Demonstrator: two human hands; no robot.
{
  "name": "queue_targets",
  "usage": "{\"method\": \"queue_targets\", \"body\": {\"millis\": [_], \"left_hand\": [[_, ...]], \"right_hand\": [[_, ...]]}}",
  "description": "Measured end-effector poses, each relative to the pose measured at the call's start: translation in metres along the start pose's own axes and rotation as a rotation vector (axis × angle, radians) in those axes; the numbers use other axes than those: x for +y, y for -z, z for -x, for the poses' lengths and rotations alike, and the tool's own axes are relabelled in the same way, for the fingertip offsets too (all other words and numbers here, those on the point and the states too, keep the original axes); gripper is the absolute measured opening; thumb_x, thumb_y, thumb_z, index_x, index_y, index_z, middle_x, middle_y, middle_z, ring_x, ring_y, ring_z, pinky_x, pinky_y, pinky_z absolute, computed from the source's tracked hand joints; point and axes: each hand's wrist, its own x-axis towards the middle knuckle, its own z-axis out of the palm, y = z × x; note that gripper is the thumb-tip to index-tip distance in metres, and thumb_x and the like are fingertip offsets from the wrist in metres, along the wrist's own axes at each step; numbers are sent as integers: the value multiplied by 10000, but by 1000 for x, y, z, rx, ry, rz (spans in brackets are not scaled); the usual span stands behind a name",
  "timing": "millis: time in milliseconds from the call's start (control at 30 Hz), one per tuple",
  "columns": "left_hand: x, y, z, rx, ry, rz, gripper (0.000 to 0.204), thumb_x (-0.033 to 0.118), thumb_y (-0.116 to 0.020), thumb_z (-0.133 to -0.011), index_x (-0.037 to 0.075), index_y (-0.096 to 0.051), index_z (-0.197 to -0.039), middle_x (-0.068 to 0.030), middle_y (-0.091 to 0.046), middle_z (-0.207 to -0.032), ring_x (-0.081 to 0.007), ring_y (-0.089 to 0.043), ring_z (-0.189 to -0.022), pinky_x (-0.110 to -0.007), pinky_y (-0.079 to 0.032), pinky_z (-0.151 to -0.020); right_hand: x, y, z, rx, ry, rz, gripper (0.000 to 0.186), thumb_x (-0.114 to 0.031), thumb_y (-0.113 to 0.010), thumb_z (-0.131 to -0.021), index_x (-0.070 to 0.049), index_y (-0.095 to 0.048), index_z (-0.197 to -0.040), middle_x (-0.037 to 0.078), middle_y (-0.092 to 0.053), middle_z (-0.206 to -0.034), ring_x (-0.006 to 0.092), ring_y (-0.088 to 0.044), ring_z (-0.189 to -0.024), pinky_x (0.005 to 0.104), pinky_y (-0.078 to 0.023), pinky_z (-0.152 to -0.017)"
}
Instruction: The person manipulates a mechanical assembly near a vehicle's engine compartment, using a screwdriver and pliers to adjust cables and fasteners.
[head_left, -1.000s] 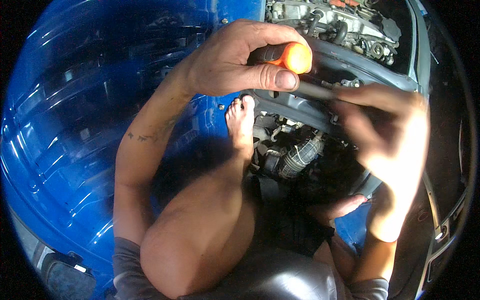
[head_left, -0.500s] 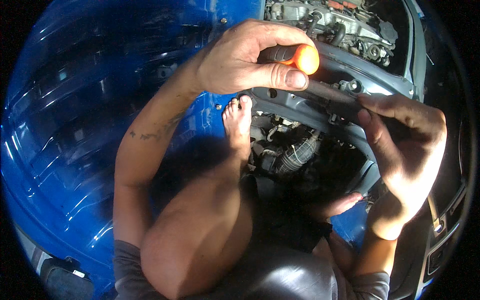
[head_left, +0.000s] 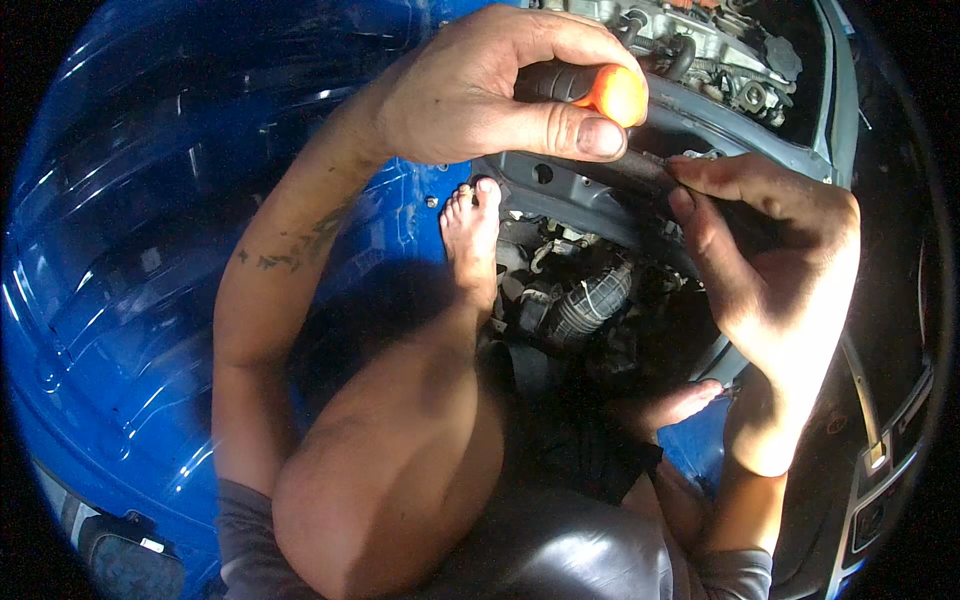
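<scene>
My left hand (head_left: 470, 95) is closed around a black-and-orange tool handle (head_left: 612, 95). Its rounded orange end sticks out between thumb and fingers; what kind of tool it is does not show. To the right, my right hand (head_left: 775, 240) has thumb and forefinger pinched together. A dark strip (head_left: 645, 172) runs from beside the left thumb to these fingertips. Whether it belongs to the tool or lies behind, I cannot tell. Both hands are raised over the grey front crossmember (head_left: 590, 190) of an open engine bay.
Blue ribbed car bodywork (head_left: 150, 250) fills the left side. Beyond the hands lies a metal engine (head_left: 720, 60). A ribbed black air hose (head_left: 595, 300) sits below the crossmember. My bare left foot (head_left: 470, 220) rests at the bay's edge, my right foot (head_left: 685, 403) farther right.
My right hand has shifted left and slightly up, closer to the left hand. The left hand, still around the handle, sits a little higher in view.
</scene>
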Motion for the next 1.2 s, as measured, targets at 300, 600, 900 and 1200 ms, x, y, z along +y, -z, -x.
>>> {"method": "queue_targets", "body": {"millis": [300,600,900,1200], "left_hand": [[-1,-17,-6,85,-403,-33,322,227,-624,-881,-30,-612,-1075,-160,-619,-992,-237,-604,-898,-329,-470,-821],[44,30,-5,189,44,-622,230,219,-632,-892,1,-597,-953,-93,-616,-830,-149,-579,-771,-300,-462,-683],[-73,-26,123,1169,721,270,242,287,-719,-833,74,-642,-918,1,-608,-737,-44,-544,-618,-188,-411,-471],[-87,-47,124,1191,578,567,283,247,-699,-857,48,-638,-1049,2,-605,-811,-52,-543,-647,-190,-425,-469]], "right_hand": [[35,-17,8,-7,244,343,101,-58,-684,-741,-14,-701,-831,115,-674,-702,185,-624,-573,288,-480,-563],[12,-14,-5,59,90,130,101,-96,-676,-728,-23,-711,-789,116,-684,-680,179,-646,-523,263,-493,-519],[-16,-1,-15,-100,63,81,116,-10,-686,-732,28,-677,-842,166,-692,-782,206,-688,-683,275,-530,-628],[-15,-21,-42,-233,100,188,150,27,-662,-729,62,-689,-872,119,-680,-709,109,-623,-616,218,-432,-524]]}}
